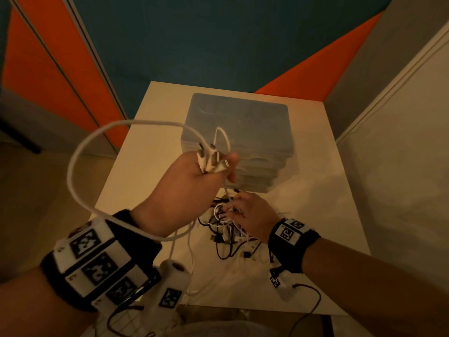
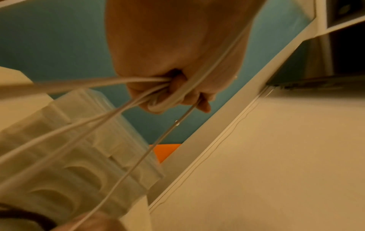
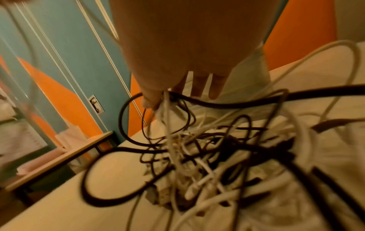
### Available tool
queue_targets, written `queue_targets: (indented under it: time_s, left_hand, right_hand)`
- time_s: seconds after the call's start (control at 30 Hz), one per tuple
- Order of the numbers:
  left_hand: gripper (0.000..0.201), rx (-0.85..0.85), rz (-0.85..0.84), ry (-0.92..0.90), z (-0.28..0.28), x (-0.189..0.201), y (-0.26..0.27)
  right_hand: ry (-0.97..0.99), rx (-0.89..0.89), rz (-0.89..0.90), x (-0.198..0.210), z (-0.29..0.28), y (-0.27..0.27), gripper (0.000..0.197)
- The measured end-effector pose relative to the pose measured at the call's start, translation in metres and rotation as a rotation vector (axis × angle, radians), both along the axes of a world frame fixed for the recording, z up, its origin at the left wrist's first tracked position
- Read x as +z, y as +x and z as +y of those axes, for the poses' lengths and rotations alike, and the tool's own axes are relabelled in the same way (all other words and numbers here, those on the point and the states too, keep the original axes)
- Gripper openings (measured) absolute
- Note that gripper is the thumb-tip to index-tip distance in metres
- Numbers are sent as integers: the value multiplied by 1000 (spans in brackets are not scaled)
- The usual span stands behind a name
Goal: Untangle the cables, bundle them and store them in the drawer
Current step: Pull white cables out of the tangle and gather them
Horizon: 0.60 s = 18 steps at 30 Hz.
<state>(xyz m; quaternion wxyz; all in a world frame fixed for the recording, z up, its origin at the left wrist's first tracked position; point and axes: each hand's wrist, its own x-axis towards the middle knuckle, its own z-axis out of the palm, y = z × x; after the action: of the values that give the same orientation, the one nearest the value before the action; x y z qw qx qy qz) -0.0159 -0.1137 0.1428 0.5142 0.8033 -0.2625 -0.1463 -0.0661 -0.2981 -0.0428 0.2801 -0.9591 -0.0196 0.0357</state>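
Note:
My left hand [image 1: 201, 171] is raised above the table and grips several white cables [image 1: 73, 171] with their plug ends sticking out by the thumb; one loops wide to the left over my wrist. In the left wrist view the fingers [image 2: 177, 92] curl round those white cables [image 2: 88, 82]. My right hand [image 1: 245, 212] is down on the tangle of black and white cables [image 1: 226, 234] on the white table [image 1: 150, 152]. In the right wrist view its thumb and fingertips [image 3: 150, 101] pinch thin white strands [image 3: 168, 118] out of the tangle [image 3: 217, 156]. A translucent drawer unit [image 1: 238, 142] stands just behind.
Orange and teal wall panels [image 1: 170, 32] rise behind the table. A white cabinet side [image 1: 401, 142] stands to the right. A low side table [image 3: 59, 157] sits left of the main table. A thin black lead [image 1: 313, 302] trails off the front edge.

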Motion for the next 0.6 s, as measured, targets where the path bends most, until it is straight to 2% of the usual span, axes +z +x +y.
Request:
queue_targets:
  time_s: [0.1,0.17,0.23,0.3,0.4,0.47,0.53,0.6]
  left_hand:
    - [54,27,36,-104,6,21,-3]
    - [52,51,81,-217,10,31,0]
    - [49,60,108,-251,12,38,4]
    - [49,14,125,-191,15,39,6]
    - [40,-168,163,18,16,33,0]
    - [51,-290,187,156,16,21,-3]
    - [51,-344,202,231,16,11,-3]
    - [48,-359,216,268,14,5,-2]
  right_hand:
    - [25,-20,42,-5,-7,1,29]
    - [-7,-24,96,-8,-11,0,26]
    - [-31,-45,147,-11,-16,-2,25]
    - [1,-46,169,-8,-18,-4,23]
    - [100,-36,146,14,-15,-6,20]
    - [269,-69,71,37,-11,-12,27]
    - [556,-24,20,58,-5,-20,34]
    - [690,-19,3,73,-3,-27,37]
